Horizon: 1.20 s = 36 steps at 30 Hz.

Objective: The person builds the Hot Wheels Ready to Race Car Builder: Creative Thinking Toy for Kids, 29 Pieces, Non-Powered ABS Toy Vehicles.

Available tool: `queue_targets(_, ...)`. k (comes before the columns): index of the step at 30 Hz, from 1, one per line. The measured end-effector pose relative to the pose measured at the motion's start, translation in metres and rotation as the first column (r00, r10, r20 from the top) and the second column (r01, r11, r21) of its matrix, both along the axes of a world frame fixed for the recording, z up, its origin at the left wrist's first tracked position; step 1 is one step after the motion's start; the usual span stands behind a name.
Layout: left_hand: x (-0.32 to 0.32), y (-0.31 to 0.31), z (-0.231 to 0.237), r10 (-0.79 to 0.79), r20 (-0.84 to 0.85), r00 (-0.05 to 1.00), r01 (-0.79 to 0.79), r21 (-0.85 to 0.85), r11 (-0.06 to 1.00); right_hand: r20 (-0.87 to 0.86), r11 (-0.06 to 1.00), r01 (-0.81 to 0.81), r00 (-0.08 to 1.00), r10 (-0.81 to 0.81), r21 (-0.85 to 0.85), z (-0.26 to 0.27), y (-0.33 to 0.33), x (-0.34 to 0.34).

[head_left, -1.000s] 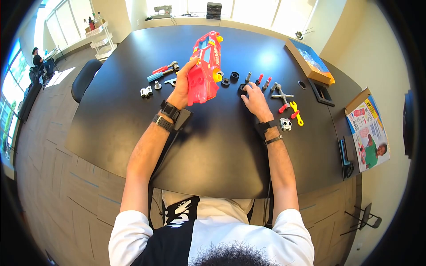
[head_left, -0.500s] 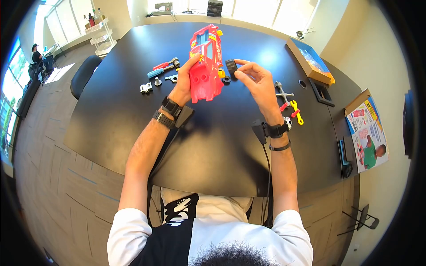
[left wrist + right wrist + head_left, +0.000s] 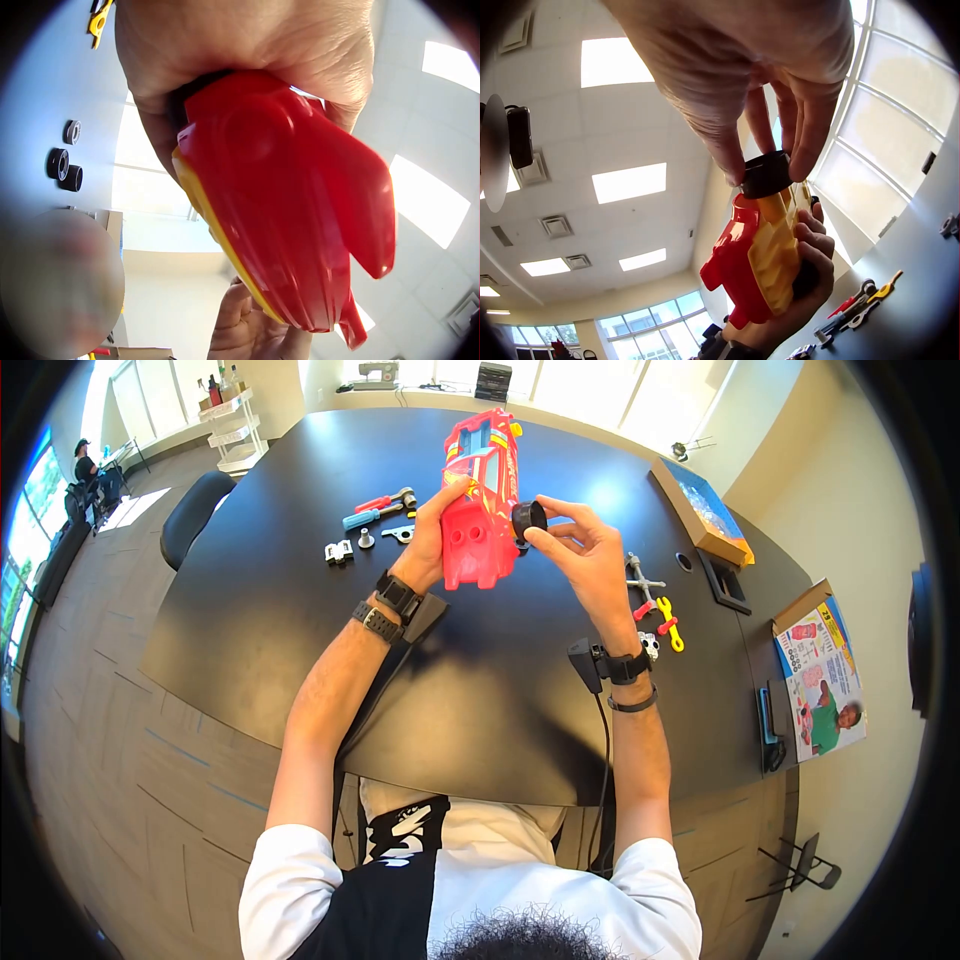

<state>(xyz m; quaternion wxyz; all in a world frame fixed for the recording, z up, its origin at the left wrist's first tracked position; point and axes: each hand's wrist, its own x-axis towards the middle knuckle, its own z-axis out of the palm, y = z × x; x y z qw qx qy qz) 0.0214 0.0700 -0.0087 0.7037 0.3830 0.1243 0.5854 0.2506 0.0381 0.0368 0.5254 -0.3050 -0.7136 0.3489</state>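
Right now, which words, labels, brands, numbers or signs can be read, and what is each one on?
No text reads with certainty.
Red toy car: side lettering, too small to read.
Cardboard box at the right: print too small to read.
Black cloth panel: large white letters, distorted, not surely legible.

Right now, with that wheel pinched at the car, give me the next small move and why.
Probably press the black wheel straight onto the yellow stub: the right hand pinches it at the stub's end, and the left hand grips the red toy car.
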Motion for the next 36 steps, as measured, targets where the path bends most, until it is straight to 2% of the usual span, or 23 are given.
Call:
queue_targets(3,-0.002,0.000,0.001,-0.022,0.007,1.000,0.022,0.009,1.000,0.065,0.999,-0.017,0.998,0.019,-0.034,0.006,-0.004,0.000)
queue_targets(7,-0.002,0.008,-0.003,-0.009,0.029,1.000,0.009,0.007,1.000,0.034,0.998,-0.042,0.998,0.043,-0.047,0.003,-0.003,-0.013)
queue_targets(10,-0.005,0.001,0.003,0.042,0.048,0.998,-0.043,0.011,0.999,0.016,0.998,-0.041,0.999,0.041,0.036,-0.001,-0.001,-0.017)
queue_targets(12,-0.006,-0.001,0.005,0.077,0.022,0.997,-0.078,0.034,0.996,0.135,0.998,0.069,0.989,-0.067,-0.007,-0.003,0.004,-0.009)
queue_targets(13,-0.007,0.000,0.006,0.080,0.021,0.997,-0.080,0.034,0.996,0.134,0.998,0.067,0.989,-0.065,-0.007,-0.004,0.008,-0.002)
queue_targets(15,-0.009,0.003,0.009,0.081,0.084,0.993,-0.085,0.044,0.995,0.172,0.989,0.042,0.985,-0.017,-0.144,-0.005,0.020,0.008)
queue_targets(16,-0.009,0.002,0.009,0.080,0.084,0.993,-0.084,0.041,0.996,0.172,0.988,0.043,0.985,-0.018,-0.147,-0.009,0.024,0.007)
queue_targets(18,-0.009,0.001,0.012,0.106,0.108,0.989,-0.109,0.021,0.994,0.279,0.976,0.213,0.940,-0.194,-0.039,-0.013,0.036,0.007)
queue_targets(19,-0.009,0.002,0.011,0.106,0.110,0.988,-0.109,0.023,0.994,0.280,0.976,0.213,0.940,-0.195,-0.036,-0.018,0.046,0.007)
queue_targets(21,-0.011,0.004,0.010,0.093,0.131,0.987,-0.096,0.014,0.995,0.445,0.972,0.231,0.867,-0.224,0.040,-0.036,0.073,0.009)
queue_targets(22,-0.012,0.004,0.011,0.094,0.128,0.987,-0.097,0.016,0.995,0.443,0.972,0.229,0.868,-0.224,0.042,-0.053,0.095,0.010)
queue_targets(24,-0.012,0.006,0.010,0.128,0.139,0.982,-0.129,0.000,0.992,0.603,0.930,0.182,0.719,-0.347,0.319,-0.089,0.138,0.014)
queue_targets(25,-0.013,0.007,0.010,0.130,0.139,0.982,-0.132,0.002,0.991,0.602,0.930,0.179,0.720,-0.346,0.321,-0.090,0.141,0.011)
queue_targets(27,-0.015,0.008,0.009,0.131,0.136,0.982,-0.131,-0.007,0.991,0.748,0.959,0.239,0.607,-0.268,0.150,-0.094,0.147,0.006)
queue_targets(28,-0.016,0.008,0.009,0.135,0.136,0.981,-0.135,-0.008,0.991,0.749,0.960,0.235,0.608,-0.265,0.149,-0.101,0.151,0.004)
queue_targets(30,-0.016,0.008,0.009,0.129,0.150,0.980,-0.130,-0.006,0.992,0.774,0.946,0.194,0.544,-0.323,0.259,-0.120,0.161,0.004)
queue_targets(33,-0.018,0.012,0.007,0.167,0.141,0.976,-0.169,-0.003,0.986,0.808,0.958,0.092,0.519,-0.277,0.270,-0.134,0.165,0.006)
queue_targets(36,-0.018,0.007,0.010,0.147,0.150,0.978,-0.150,0.006,0.989,0.824,0.958,0.079,0.493,-0.279,0.276,-0.135,0.164,0.006)
